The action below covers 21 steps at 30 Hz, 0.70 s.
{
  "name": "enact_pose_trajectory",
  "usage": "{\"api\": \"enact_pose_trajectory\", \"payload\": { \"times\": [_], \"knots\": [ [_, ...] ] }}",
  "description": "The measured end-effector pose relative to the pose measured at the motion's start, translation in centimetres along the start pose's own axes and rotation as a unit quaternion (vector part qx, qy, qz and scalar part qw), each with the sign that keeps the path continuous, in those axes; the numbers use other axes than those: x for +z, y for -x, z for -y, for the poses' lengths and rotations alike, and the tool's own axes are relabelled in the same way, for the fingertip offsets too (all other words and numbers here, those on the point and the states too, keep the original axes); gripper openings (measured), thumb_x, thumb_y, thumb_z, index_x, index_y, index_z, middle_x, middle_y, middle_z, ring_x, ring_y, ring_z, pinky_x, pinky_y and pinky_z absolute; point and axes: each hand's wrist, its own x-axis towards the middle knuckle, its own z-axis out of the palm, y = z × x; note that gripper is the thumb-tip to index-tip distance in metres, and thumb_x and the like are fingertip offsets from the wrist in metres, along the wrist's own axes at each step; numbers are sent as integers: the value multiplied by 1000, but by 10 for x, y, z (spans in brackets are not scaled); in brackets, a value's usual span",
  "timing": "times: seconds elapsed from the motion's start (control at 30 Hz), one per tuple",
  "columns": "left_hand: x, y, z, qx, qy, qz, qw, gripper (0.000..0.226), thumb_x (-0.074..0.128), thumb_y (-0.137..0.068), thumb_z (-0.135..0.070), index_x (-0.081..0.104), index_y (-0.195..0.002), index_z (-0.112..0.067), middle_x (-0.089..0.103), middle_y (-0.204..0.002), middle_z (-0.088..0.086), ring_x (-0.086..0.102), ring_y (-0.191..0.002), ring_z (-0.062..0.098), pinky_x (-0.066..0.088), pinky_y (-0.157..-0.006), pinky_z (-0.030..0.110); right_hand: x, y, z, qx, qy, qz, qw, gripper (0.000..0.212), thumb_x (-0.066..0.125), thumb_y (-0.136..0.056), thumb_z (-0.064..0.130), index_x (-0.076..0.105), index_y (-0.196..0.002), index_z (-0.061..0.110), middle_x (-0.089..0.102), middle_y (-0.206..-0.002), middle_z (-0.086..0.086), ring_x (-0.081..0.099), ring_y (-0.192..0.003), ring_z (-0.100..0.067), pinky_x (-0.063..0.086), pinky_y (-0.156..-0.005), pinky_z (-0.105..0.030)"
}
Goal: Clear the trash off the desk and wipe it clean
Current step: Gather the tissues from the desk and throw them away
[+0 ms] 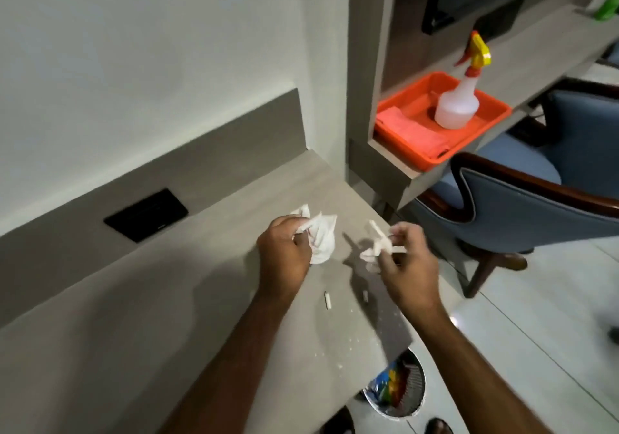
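Observation:
My left hand (pixel 284 249) is closed on a crumpled white tissue (pixel 321 239) just above the grey desk (pixel 134 316). Over the desk's right end, my right hand (pixel 407 259) pinches a second, smaller crumpled tissue (pixel 376 244) between its fingertips. Two small white stubs lie on the desk below the hands, one (pixel 328 300) to the left and the other (pixel 365 296) to the right. White crumbs (pixel 338 356) are scattered near the desk's front edge.
A waste bin (pixel 398 390) with colourful wrappers inside stands on the floor under the desk's right corner. On a shelf behind, an orange tray (pixel 482 125) holds a spray bottle (pixel 457 98) and an orange cloth (pixel 412 130). A blue chair (pixel 522 199) stands on the right.

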Motion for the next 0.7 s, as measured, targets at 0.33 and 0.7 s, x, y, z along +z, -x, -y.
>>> {"api": "enact_pose_trajectory", "payload": {
  "times": [0.33,0.7],
  "knots": [
    [139,228,-47,-48,34,298,953,46,43,-72,3,75,-103,-11,65,-123,-3,52,-118,3,26,-104,0,-105,111,-187,279,-56,-157,946,29,70,-80,3,73,-78,31,75,-65,1,70,-54,-11,54,-48,-17],
    [316,286,189,-279,-156,354,879,28,60,-84,-9,71,-108,2,74,-106,21,69,-102,30,44,-75,23,6,116,-427,411,-11,36,911,14,79,-70,14,75,-75,26,76,-80,4,75,-79,-20,61,-78,-31]
  ]
}}
